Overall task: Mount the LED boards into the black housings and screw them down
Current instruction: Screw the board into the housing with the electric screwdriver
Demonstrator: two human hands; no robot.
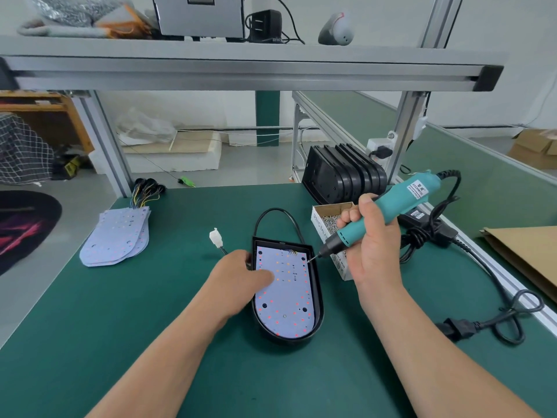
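Observation:
A black housing point(319, 306) lies on the green mat in front of me with a white LED board point(286, 300) seated inside it. Its black cable loops behind it to a white connector point(215, 237). My left hand point(241, 277) grips the housing's left edge, thumb pressing on the board. My right hand point(372, 236) holds a teal electric screwdriver point(388, 211), its bit tip touching the board's upper right corner.
A stack of LED boards point(116, 236) with wires lies at the left. Several empty black housings point(340, 173) stand at the back. An open box of screws point(331, 220) sits beside the housing. The screwdriver's cord and power supply point(428, 224) lie right, with cardboard point(524, 254) beyond.

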